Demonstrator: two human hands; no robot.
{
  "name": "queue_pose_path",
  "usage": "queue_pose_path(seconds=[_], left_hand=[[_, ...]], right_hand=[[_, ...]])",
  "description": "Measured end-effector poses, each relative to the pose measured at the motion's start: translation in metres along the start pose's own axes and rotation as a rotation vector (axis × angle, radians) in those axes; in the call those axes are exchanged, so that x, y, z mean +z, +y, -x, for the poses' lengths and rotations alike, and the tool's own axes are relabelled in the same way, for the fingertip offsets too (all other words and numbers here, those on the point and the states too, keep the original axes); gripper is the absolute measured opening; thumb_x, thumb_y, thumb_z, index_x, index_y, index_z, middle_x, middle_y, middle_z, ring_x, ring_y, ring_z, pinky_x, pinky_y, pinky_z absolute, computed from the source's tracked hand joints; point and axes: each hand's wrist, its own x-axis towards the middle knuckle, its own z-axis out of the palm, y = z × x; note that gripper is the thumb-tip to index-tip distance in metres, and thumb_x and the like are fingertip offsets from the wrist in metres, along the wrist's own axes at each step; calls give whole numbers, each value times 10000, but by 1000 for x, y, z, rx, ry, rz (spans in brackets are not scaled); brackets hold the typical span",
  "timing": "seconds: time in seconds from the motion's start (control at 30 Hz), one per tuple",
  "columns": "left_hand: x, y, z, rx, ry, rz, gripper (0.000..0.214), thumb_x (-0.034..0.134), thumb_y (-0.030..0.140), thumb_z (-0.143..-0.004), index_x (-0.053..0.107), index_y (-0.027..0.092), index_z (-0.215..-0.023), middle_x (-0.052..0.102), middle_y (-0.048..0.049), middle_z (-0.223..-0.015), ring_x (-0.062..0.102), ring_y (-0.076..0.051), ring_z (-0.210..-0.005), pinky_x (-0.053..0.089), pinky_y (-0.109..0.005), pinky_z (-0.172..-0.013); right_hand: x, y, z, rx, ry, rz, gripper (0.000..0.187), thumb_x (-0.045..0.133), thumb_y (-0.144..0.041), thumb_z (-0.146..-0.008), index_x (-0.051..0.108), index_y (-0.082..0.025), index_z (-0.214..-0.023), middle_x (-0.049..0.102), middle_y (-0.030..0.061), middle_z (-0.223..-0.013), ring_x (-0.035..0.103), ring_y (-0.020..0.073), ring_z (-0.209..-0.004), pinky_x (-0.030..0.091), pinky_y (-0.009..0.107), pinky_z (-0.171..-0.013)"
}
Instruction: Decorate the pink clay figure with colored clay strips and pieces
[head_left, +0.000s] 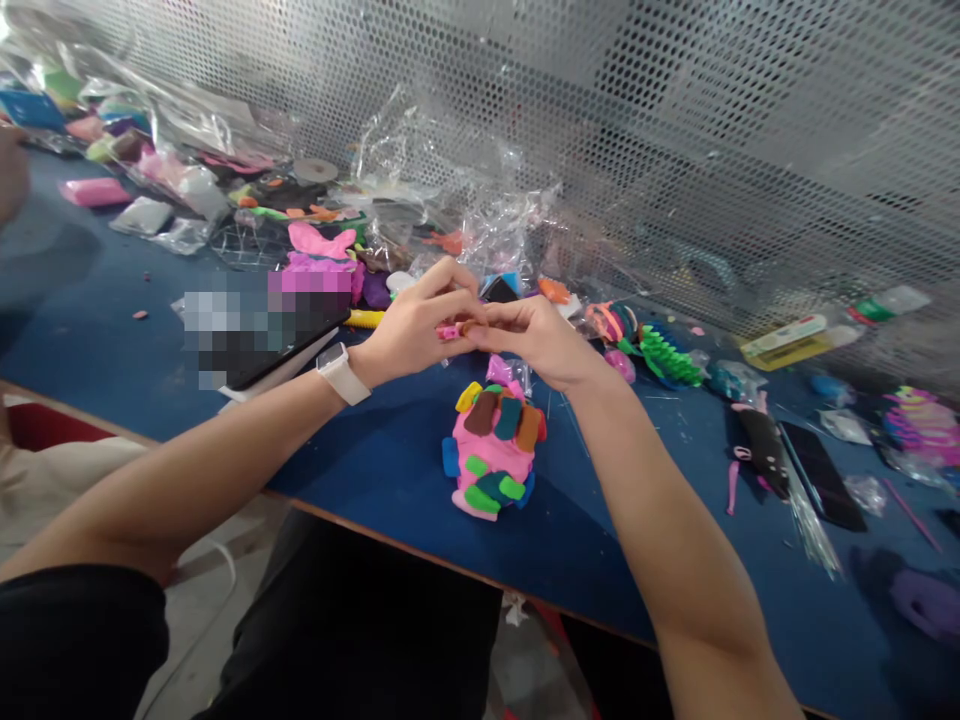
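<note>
Head view: worktop seen from above, its wood-toned near edge running obliquely beneath your forearms. Bare blue surface (352, 465) gives open room left and right of the multicoloured lump (495, 455), which sits in front of you, apart from the near edge. Farther off, clutter and an upright perforated metal panel (540, 90) limit the room.

Your left hand (424, 320) and right hand (544, 345) meet beyond the lump, their fingers pinching a small pink piece (448, 332) between them. The lump is rounded, pink and clay-like, its skin covered with flattened tabs of brown, teal, green, blue and yellow. Right of your hands lies a spiky green piece (667, 355); beyond them, crumpled, glossy clear plastic (469, 210). Farther right, a flat dark phone (821, 475) lies beside a bundle of thin pale sticks (810, 530).

Your fingers hide much of the small piece, so its full shape cannot be told. Pixelation masks part of the dark device (292, 345) at left. Another person's hand (11, 175) is cut off at the far left, and a purple object (926, 603) at the right.
</note>
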Motion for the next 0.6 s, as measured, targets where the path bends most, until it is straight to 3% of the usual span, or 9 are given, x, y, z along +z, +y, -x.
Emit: queue_pose_path(seconds=[0.13,0.23,0.43,0.6], left_hand=[[-3,-4,-2,95,-100,57,401,848,614,-1028,856,310,-1290,728,-132,-1378,745,-244,-1181,681,-420,-967],[-5,-5,-4,140,-170,99,352,904,558,-992,880,284,-1212,722,-148,-1415,741,-270,-1261,677,-434,-1009],[-3,-5,-2,51,-69,46,332,873,569,-1020,849,238,-1014,743,-128,-1318,747,-223,-1140,677,-407,-996],[-4,-6,-4,115,-80,39,316,852,528,-1047,862,285,-1248,731,-144,-1412,739,-263,-1271,685,-441,-1022]], right_hand=[[-8,-1,2,15,-18,52,393,1079,-526,-754,954,-253,-1008,913,56,-1000,838,244,-977,673,420,-975],[-12,-4,3,41,-66,100,373,1089,-494,-734,945,-230,-955,904,60,-946,838,262,-956,674,434,-961],[-2,1,1,26,-24,88,477,1066,-619,-759,946,-250,-1035,919,71,-1083,846,281,-1069,686,441,-1012],[-4,2,0,1,-16,58,447,1065,-583,-772,951,-250,-1047,922,68,-1065,855,277,-1042,698,448,-985]])
